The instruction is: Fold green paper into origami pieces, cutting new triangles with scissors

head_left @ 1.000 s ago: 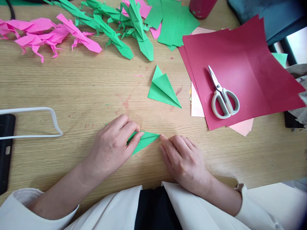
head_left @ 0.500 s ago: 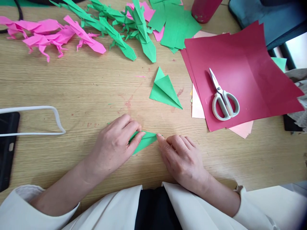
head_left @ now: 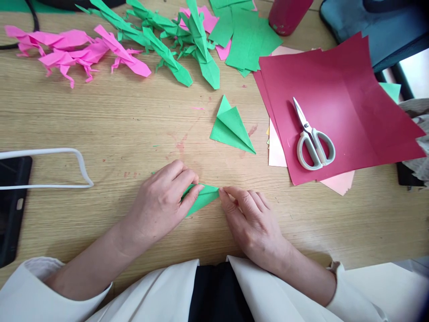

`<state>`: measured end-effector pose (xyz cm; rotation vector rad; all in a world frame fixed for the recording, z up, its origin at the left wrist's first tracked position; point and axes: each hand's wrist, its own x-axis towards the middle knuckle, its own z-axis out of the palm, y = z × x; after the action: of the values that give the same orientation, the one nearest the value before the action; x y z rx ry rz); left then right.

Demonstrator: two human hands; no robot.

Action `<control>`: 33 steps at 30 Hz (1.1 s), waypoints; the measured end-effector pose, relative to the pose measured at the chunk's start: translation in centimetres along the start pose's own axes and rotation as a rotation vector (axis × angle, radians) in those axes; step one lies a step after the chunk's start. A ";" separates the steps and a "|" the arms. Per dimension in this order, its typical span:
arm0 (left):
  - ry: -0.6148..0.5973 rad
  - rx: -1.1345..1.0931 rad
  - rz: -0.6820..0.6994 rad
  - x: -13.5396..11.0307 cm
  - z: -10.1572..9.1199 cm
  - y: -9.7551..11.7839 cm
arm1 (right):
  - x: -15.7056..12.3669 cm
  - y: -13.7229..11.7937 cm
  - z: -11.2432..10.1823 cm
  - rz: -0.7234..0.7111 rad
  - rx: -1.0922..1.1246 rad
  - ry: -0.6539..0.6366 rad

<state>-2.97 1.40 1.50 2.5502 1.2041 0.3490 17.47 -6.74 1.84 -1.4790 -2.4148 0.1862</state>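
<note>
A small folded green paper piece (head_left: 203,198) lies flat on the wooden table (head_left: 100,129) near its front edge. My left hand (head_left: 160,205) lies over its left part, fingers curled and pressing it down. My right hand (head_left: 252,221) pinches the paper's right tip with thumb and forefinger. Most of the paper's left half is hidden under my left hand. A second folded green triangle (head_left: 231,127) rests on the table just beyond, untouched.
Folded pink figures (head_left: 80,51) and green figures (head_left: 174,40) line the far edge. Green sheets (head_left: 248,38) lie by a red cup (head_left: 288,15). White scissors (head_left: 313,138) rest on dark red sheets (head_left: 345,103) at right. A black device with white cable (head_left: 50,167) sits left.
My right hand's fingertips have slid slightly left along the paper's right tip and closed into a pinch on it. My left hand has stayed in place.
</note>
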 end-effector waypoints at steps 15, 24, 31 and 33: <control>0.027 -0.024 -0.003 -0.1 -0.1 -0.1 | -0.2 -0.1 0.5 -0.007 0.051 -0.022; -0.023 0.009 -0.056 -0.5 -1.4 -0.7 | -0.1 -0.2 0.5 0.000 0.049 -0.043; -0.089 -0.085 -0.137 -0.9 -2.0 -1.5 | 0.0 -0.2 0.5 0.001 0.032 -0.038; -0.085 -0.086 -0.161 -0.9 -2.0 -1.5 | 0.0 -0.3 0.4 -0.002 0.028 -0.046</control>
<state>-5.26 1.98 2.67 2.3524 1.3218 0.2470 17.10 -6.80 1.49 -1.4758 -2.4385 0.2553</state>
